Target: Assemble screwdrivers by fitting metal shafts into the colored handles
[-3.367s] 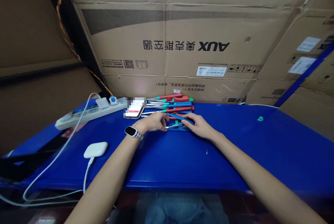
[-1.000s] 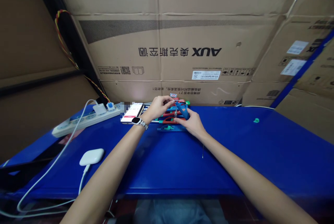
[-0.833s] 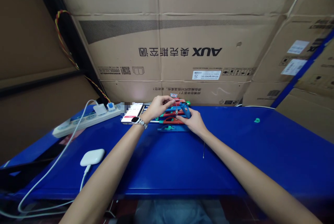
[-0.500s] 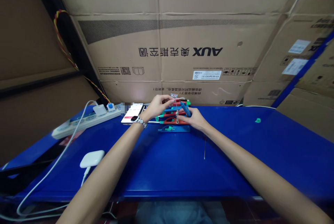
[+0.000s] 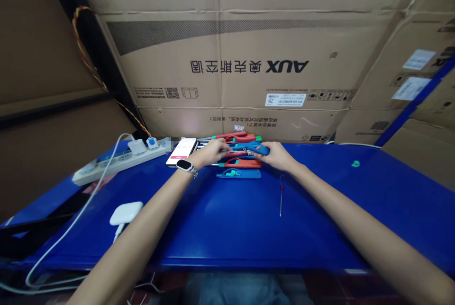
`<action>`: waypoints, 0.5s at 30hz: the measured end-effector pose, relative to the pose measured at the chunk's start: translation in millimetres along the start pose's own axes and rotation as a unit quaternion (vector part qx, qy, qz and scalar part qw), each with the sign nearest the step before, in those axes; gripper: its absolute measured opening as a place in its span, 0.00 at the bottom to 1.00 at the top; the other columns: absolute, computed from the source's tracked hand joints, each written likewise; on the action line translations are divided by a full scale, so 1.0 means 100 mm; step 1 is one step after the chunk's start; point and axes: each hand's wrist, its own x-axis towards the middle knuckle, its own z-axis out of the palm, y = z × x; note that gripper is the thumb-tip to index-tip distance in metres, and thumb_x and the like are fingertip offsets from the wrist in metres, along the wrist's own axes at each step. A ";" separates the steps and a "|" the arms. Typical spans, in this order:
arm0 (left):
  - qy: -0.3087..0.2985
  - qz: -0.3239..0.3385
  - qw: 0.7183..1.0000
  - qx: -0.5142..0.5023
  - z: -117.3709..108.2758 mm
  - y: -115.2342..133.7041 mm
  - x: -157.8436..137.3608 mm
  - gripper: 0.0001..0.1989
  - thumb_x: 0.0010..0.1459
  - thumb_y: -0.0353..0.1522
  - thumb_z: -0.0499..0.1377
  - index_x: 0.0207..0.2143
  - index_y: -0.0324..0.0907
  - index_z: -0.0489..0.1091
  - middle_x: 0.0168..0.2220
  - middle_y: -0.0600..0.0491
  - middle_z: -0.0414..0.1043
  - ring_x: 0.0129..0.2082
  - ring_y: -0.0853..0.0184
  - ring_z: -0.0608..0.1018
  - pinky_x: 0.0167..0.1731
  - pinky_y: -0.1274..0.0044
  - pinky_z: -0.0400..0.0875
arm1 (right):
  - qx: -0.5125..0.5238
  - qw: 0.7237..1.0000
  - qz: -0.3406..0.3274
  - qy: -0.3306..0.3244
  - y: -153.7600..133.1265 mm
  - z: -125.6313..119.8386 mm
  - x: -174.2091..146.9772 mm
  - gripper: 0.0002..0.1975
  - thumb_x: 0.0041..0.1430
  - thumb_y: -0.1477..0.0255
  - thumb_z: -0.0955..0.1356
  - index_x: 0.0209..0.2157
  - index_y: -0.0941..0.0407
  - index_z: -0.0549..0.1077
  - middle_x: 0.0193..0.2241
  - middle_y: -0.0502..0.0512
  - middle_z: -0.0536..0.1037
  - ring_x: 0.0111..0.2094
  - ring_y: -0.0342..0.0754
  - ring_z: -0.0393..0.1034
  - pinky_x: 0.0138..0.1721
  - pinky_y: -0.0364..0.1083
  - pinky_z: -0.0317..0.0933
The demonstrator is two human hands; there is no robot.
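Observation:
My right hand [image 5: 276, 156] is closed on a blue lighter handle [image 5: 256, 146], the body of a long-nosed lighter. Thumb and fingertips of my left hand [image 5: 212, 152] pinch the end of a thin wire-like piece [image 5: 245, 152], which runs across to the right fingertips; its exact kind is too small to tell. Under and behind the hands lie several red and blue lighters, such as an orange-red lighter [image 5: 245, 163]. Nearest me is an open blue lighter shell [image 5: 245, 174] with a green part [image 5: 232, 172] in it.
A phone [image 5: 182, 151] lies left of the lighters, beside a power strip [image 5: 121, 163]. A white charging case [image 5: 126, 213] with a cable is near the left front. A thin rod with a red bit [image 5: 280, 201] and a green piece [image 5: 355, 164] lie rightward. Cardboard [image 5: 249, 35] walls the back.
Both hands have come down slightly nearer the lighters, and the blue lighter handle has tilted from upright to nearly level. The small piece between the fingers now lies crosswise.

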 end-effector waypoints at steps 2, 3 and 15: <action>-0.005 -0.002 1.000 0.000 0.10 -0.04 0.00 0.10 0.59 0.32 0.57 0.38 0.41 0.77 0.33 0.50 0.74 0.31 0.66 0.74 0.35 0.74 0.68 | -0.017 1.000 -0.010 -0.021 0.01 0.02 0.01 0.10 0.51 0.64 0.70 0.26 0.56 0.75 0.21 0.49 0.73 0.22 0.44 0.62 0.25 0.43 0.51; 0.000 -0.008 1.000 -0.002 0.13 -0.05 0.00 0.09 0.59 0.32 0.57 0.38 0.40 0.76 0.33 0.51 0.75 0.31 0.66 0.75 0.35 0.75 0.68 | -0.025 0.999 -0.015 -0.031 0.01 0.04 0.01 0.10 0.51 0.63 0.70 0.25 0.56 0.75 0.21 0.49 0.72 0.22 0.44 0.62 0.25 0.43 0.50; 0.031 0.013 0.999 0.016 0.12 0.25 -0.32 0.10 0.62 0.38 0.57 0.40 0.42 0.73 0.41 0.48 0.71 0.44 0.59 0.74 0.46 0.68 0.69 | 0.006 1.000 0.011 -0.003 -0.17 0.12 -0.11 0.12 0.49 0.68 0.71 0.38 0.55 0.77 0.29 0.51 0.79 0.30 0.49 0.71 0.31 0.44 0.58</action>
